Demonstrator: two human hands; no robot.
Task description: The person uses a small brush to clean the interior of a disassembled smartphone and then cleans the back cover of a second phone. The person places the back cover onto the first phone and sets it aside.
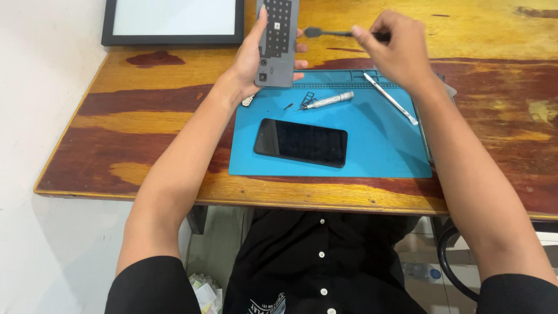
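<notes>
From the head camera, the left hand (251, 58) grasps a flat grey rectangular case (277, 43) upright at the far edge of the mat, thumb on its left side and fingertips wrapped round its right. The case has a smooth matte face, a grid of small dark holes in its upper part and one small square mark near its lower end. The right hand (395, 46) is closed in a pinch on a thin dark tool (328, 33) with a rounded flat tip, held level, its tip just beside the upper right edge of the case.

Below the hands lies a smooth blue rectangular work mat (378, 145) with ridged compartments along its far edge, on a glossy wooden table (145, 134) streaked yellow and dark red. One black phone (300, 142) lies flat, screen up, on the near left part of the mat, well apart from both hands. One silver knurled screwdriver (328, 100) lies far of it, with a few tiny dark parts just to its left. One slim white-tipped metal pry tool (390, 98) lies slanted on the right of the mat, partly under the right wrist. One black-framed white panel (173, 22) rests at the far left of the table.
</notes>
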